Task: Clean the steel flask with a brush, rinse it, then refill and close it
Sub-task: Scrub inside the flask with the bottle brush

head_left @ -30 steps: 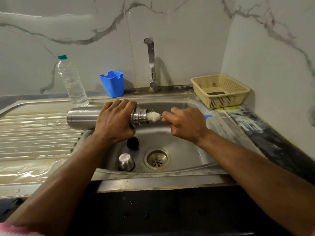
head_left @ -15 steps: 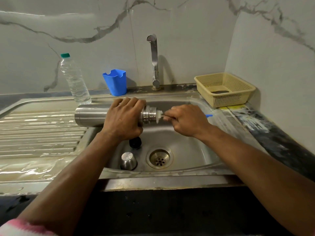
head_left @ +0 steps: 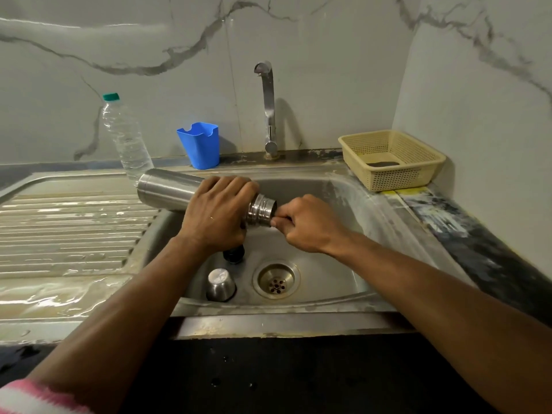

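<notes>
Silver steel flask [head_left: 167, 191]; blue cup [head_left: 199, 145]; clear bottle [head_left: 127, 141] with green cap; cream perforated basket [head_left: 391, 158]; grey-veined white marble wall [head_left: 149, 55]; pink-and-white striped sleeve [head_left: 33, 397]; seemingly black stopper [head_left: 234, 253].

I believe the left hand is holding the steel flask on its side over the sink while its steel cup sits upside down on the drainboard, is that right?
Not quite: the head view shows the steel cup upside down inside the sink basin, beside the drain, not on the drainboard. The rest holds: the left hand grips the steel flask on its side over the sink.
</notes>
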